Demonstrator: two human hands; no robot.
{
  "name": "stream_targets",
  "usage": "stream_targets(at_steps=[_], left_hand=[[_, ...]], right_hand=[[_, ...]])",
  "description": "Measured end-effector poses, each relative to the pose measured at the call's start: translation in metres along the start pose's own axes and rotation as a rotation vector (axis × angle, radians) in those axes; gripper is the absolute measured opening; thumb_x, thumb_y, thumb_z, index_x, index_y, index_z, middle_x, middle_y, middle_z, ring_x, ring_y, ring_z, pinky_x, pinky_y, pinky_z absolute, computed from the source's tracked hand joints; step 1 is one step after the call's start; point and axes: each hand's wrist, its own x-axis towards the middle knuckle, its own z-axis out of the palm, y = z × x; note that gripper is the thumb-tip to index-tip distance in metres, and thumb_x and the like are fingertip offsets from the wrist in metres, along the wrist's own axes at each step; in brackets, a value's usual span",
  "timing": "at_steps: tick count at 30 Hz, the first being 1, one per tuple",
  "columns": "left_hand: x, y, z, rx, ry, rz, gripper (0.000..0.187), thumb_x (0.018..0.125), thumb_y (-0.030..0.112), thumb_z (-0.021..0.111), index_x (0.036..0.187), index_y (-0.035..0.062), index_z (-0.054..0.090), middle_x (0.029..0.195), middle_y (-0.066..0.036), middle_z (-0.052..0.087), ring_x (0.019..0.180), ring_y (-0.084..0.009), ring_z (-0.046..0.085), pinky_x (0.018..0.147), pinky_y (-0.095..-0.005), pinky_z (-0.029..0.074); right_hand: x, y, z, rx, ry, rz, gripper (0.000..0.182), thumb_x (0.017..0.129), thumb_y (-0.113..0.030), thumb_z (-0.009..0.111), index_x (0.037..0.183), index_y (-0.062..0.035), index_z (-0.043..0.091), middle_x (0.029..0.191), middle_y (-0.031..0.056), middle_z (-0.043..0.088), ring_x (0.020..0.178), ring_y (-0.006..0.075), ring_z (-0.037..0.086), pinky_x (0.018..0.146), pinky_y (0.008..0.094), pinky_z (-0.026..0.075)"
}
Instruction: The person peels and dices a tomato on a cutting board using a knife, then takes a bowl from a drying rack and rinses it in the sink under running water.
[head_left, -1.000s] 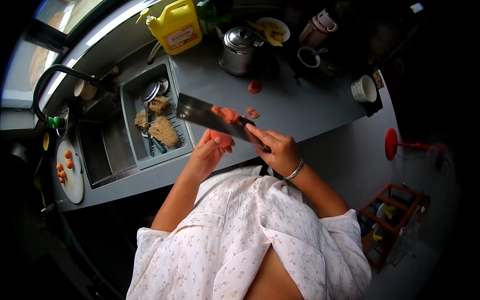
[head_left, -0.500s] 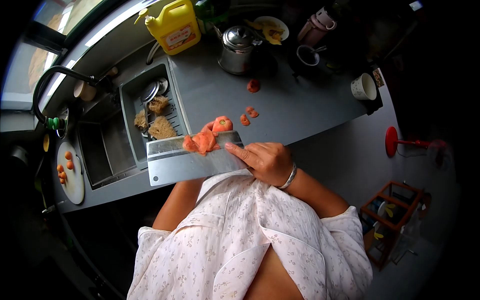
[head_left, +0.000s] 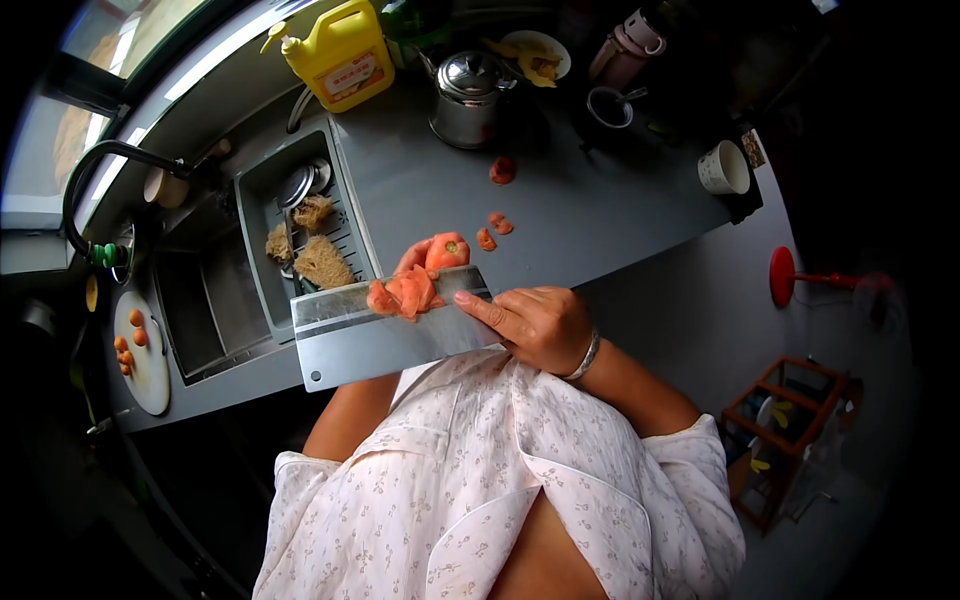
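Observation:
My right hand (head_left: 535, 325) is closed on the handle end of a wide cleaver (head_left: 390, 340), its thumb lying along the blade. Pieces of cut tomato (head_left: 405, 293) rest on top of the blade near its far edge. Just beyond that edge, a peeled-looking tomato (head_left: 447, 251) is held by my left hand (head_left: 412, 256), which is mostly hidden beneath the cleaver. Tomato scraps (head_left: 500, 223) lie on the grey counter beyond, with another red piece (head_left: 502, 171) farther back.
A sink (head_left: 215, 300) with a drain tray (head_left: 250, 215) holding loofah-like scrubbers (head_left: 323, 262) is at left. Round orange items sit on a white board (head_left: 150, 370). Behind stand a yellow jug (head_left: 345, 60), a kettle (head_left: 468, 105) and a paper cup (head_left: 724, 168).
The view has shifted slightly. The cleaver's left end sits a little lower, and the tomato pieces remain on its blade. Both hands keep their hold.

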Motion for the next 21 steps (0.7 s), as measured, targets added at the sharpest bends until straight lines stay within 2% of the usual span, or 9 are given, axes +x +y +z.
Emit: stream_targets(at_steps=[4,6,10,12,16,17,19,20,21], left_hand=[[0.005,-0.006,-0.040,-0.174,-0.051,-0.154,0.080,0.080,0.042,0.076,0.137,-0.0035,0.043,0.128,-0.019,0.052,0.114,-0.0273,0.057,0.097,-0.0381,0.050],[-0.006,0.010,0.028,0.171,0.113,0.005,0.079,0.080,0.045,0.074,0.136,-0.0030,0.044,0.122,-0.015,0.054,0.108,-0.0244,0.057,0.095,-0.0348,0.049],[-0.004,0.006,0.039,0.156,0.068,0.112,0.075,0.081,0.045,0.072,0.134,-0.0024,0.046,0.117,-0.012,0.053,0.105,-0.0223,0.056,0.094,-0.0323,0.048],[-0.006,0.021,0.067,0.226,0.296,-0.042,0.085,0.073,0.053,0.075,0.129,-0.0048,0.048,0.116,-0.013,0.053,0.108,-0.0217,0.054,0.095,-0.0312,0.047],[0.001,0.013,0.048,0.194,0.272,0.001,0.096,0.063,0.062,0.078,0.123,-0.0073,0.050,0.112,-0.013,0.052,0.104,-0.0201,0.054,0.091,-0.0286,0.048],[0.008,0.012,0.035,0.201,-0.005,0.054,0.077,0.077,0.047,0.073,0.128,-0.0044,0.046,0.122,-0.014,0.051,0.109,-0.0209,0.056,0.090,-0.0271,0.052],[0.011,0.010,0.027,0.205,-0.286,0.105,0.060,0.090,0.031,0.068,0.134,-0.0016,0.043,0.132,-0.016,0.049,0.114,-0.0218,0.058,0.089,-0.0255,0.057],[0.006,0.011,0.030,0.174,-0.027,0.005,0.081,0.070,0.051,0.073,0.125,-0.0040,0.047,0.120,-0.015,0.051,0.104,-0.0190,0.055,0.085,-0.0253,0.053],[0.004,0.012,0.033,0.162,0.102,-0.047,0.093,0.060,0.061,0.076,0.120,-0.0051,0.049,0.115,-0.014,0.051,0.100,-0.0176,0.054,0.082,-0.0252,0.051]], right_hand=[[-0.001,0.002,0.003,-0.017,-0.004,0.007,0.045,0.076,-0.007,0.073,0.120,-0.0108,0.069,0.069,0.0056,0.063,0.057,0.0184,0.063,0.053,0.0290,0.053],[-0.004,0.003,0.005,-0.063,0.008,-0.021,0.044,0.081,-0.009,0.067,0.125,-0.0140,0.067,0.067,0.0024,0.059,0.055,0.0146,0.060,0.051,0.0273,0.051],[-0.005,0.011,0.004,-0.072,-0.003,-0.008,0.045,0.080,-0.010,0.067,0.125,-0.0144,0.067,0.066,0.0018,0.057,0.054,0.0149,0.059,0.049,0.0279,0.050],[-0.007,0.015,0.005,-0.043,0.001,0.013,0.045,0.079,-0.010,0.068,0.125,-0.0147,0.067,0.065,0.0016,0.057,0.053,0.0154,0.059,0.049,0.0282,0.049],[-0.007,0.011,-0.001,-0.054,-0.043,0.009,0.045,0.079,-0.010,0.068,0.124,-0.0147,0.067,0.065,0.0016,0.056,0.054,0.0159,0.059,0.049,0.0285,0.049],[-0.006,0.010,0.000,-0.038,-0.020,0.004,0.045,0.079,-0.010,0.068,0.124,-0.0146,0.068,0.065,0.0017,0.056,0.054,0.0160,0.059,0.049,0.0288,0.049],[-0.005,0.009,0.002,-0.025,0.003,0.000,0.044,0.079,-0.010,0.069,0.123,-0.0145,0.068,0.065,0.0018,0.056,0.053,0.0161,0.059,0.049,0.0291,0.049],[-0.005,0.009,0.004,-0.030,0.003,0.012,0.045,0.079,-0.010,0.069,0.124,-0.0144,0.067,0.065,0.0018,0.056,0.053,0.0162,0.059,0.049,0.0293,0.049],[-0.007,0.009,0.005,-0.034,0.002,0.023,0.045,0.080,-0.010,0.069,0.124,-0.0144,0.067,0.065,0.0018,0.056,0.053,0.0162,0.059,0.049,0.0295,0.049]])
